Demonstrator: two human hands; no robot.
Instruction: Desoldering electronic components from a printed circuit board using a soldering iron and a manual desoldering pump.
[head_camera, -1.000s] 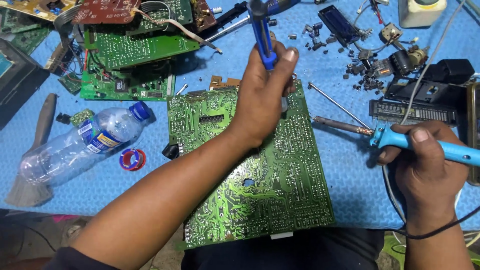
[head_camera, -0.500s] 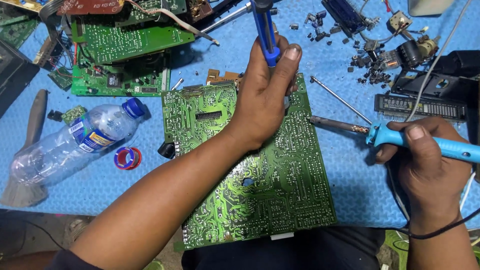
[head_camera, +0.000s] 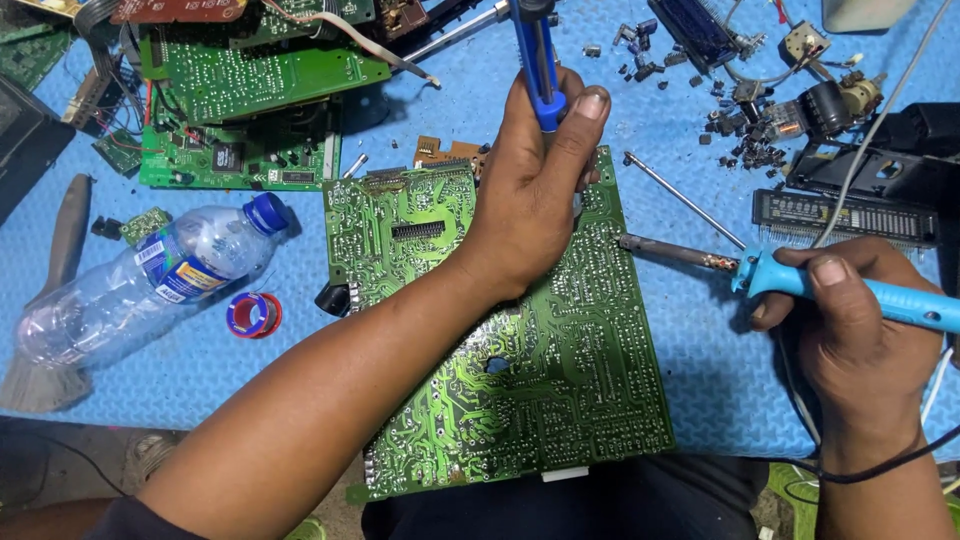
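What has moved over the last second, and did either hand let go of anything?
Very little. The right hand drew the blue soldering iron slightly back from the green circuit board. The left hand still grips the blue desoldering pump over the board. Nothing was released.

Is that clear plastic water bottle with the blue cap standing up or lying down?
Lying down. The clear plastic water bottle rests on its side on the blue foam mat, its blue cap pointing up-right toward the circuit boards.

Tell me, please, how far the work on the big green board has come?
Done: loose parts already lie on the blue mat. In hand: the left hand holds a blue desoldering pump over the circuit board; the right hand holds the soldering iron beside it. Left: most joints look untouched.
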